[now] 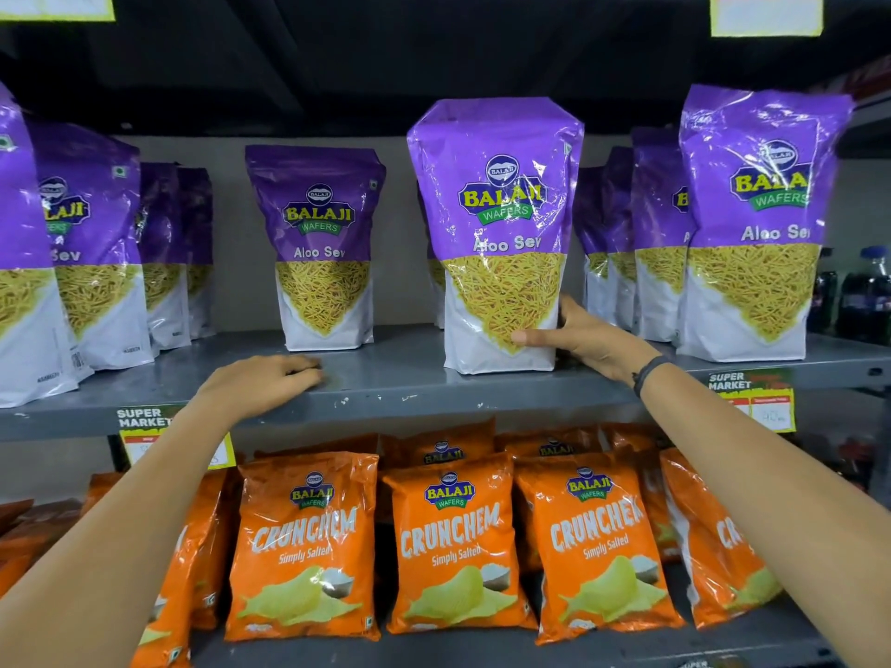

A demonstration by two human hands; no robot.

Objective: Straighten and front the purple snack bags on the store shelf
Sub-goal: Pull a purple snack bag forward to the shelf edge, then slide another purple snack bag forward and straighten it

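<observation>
Purple Aloo Sev bags stand upright on a grey metal shelf (385, 378). My right hand (578, 337) grips the lower right side of the centre bag (499, 224), which stands near the shelf's front edge. A second bag (320, 248) stands further back to its left. My left hand (270, 378) rests palm down on the bare shelf in front of that bag, holding nothing. A row of bags (96, 243) fills the left end. Another row (752, 219) stands at the right, its front bag near the edge.
Orange Crunchem chip bags (453, 542) fill the shelf below, under my arms. Price tags (757, 397) hang on the shelf's front lip. Dark bottles (863, 296) stand at the far right. The dark underside of a higher shelf runs overhead.
</observation>
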